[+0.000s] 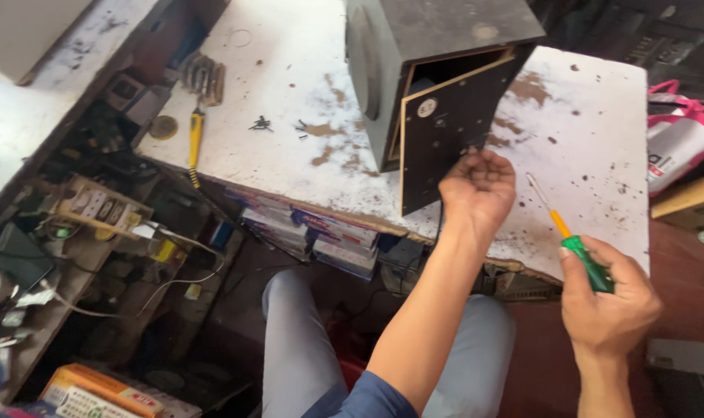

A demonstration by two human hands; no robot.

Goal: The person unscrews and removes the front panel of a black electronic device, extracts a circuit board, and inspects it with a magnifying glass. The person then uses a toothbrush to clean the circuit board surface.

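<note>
Speaker [437, 46]: dark box standing on the white bench [584, 131], near its front edge; back panel [441, 143] hanging ajar, swung out at one side, so the inside is partly open to view.
Left hand [480, 184]: raised palm-up at the panel's lower outer corner; fingers curled into a loose cup, touching or just short of the panel edge; I cannot tell whether anything lies in the cup.
Right hand [609, 298]: closed around the green handle of a screwdriver [570, 236]; shaft pointing up and away towards the bench, tip off the speaker; held aside, clear of the panel.
Screws [261, 123]: small dark cluster on the bench left of the speaker; well apart from both hands.
Yellow screwdriver [194, 143]: lying at the bench's left edge; untouched.
Lap: grey trousers under the bench; the person sits close in.
</note>
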